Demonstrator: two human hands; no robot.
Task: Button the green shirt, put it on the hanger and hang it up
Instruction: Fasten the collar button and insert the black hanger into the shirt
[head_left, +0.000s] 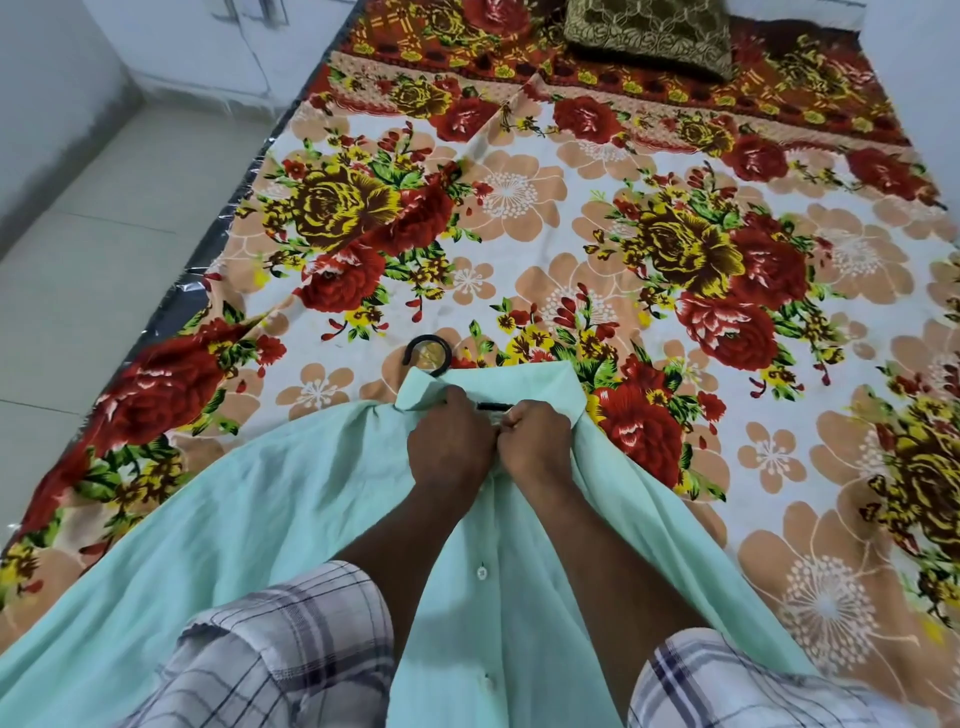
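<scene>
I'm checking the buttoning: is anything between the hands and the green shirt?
Nothing visible. The left hand and right hand both grip the green shirt just below its collar.

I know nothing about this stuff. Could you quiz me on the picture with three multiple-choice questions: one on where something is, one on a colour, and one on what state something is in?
1. Where is the black hanger hook?
A on the floor
B just past the collar of the shirt
C on the person's sleeve

2. What colour is the shirt?
A pale green
B red
C black

3. What are the left hand and the right hand doing?
A lying flat on the bed
B hanging free
C both gripping the shirt front

Answers:
1. B, the hook pokes out beyond the collar edge.
2. A, the cloth is a light mint green.
3. C, both hands have their fingers curled on the cloth just below the collar.
</scene>
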